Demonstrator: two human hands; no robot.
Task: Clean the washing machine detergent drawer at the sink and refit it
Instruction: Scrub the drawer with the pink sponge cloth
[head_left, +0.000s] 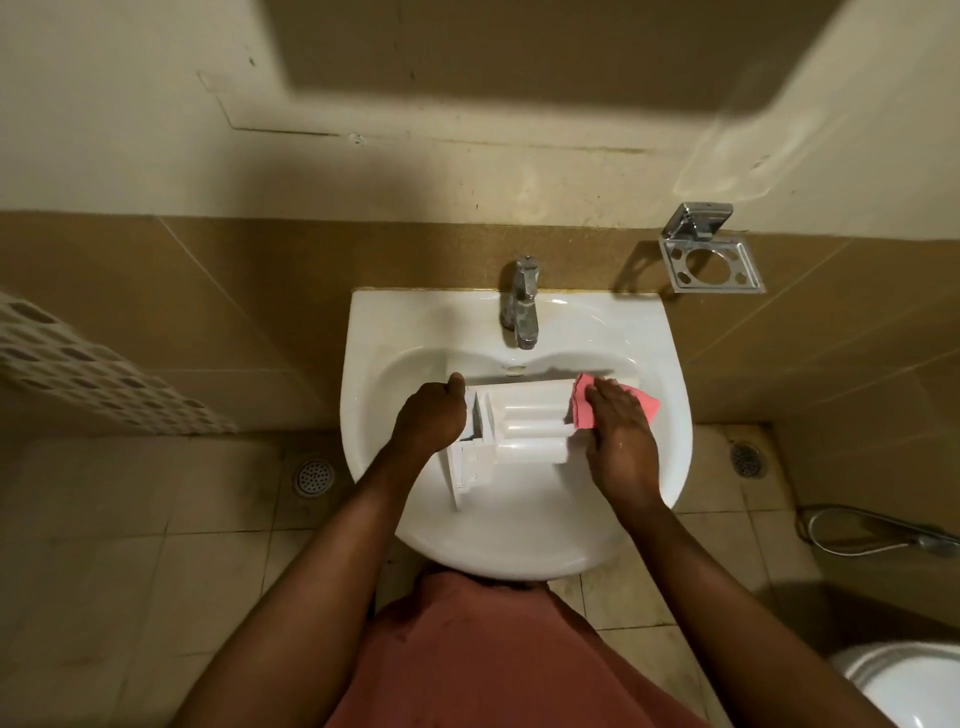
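Observation:
The white detergent drawer (522, 426) lies in the bowl of the white sink (374, 332), its compartments facing up. My left hand (434, 415) grips the drawer's left end, fingers curled over its edge. My right hand (618, 434) holds a pink cloth (587, 397) against the drawer's right end; most of the cloth is hidden under the hand. The chrome tap (521, 304) stands behind the drawer, and no water is seen running.
A chrome wall holder (709, 257) hangs to the right of the sink. Floor drains (313, 477) (748, 458) sit on either side of the basin. A toilet rim (904, 680) shows at bottom right, a spray hose (878, 538) above it.

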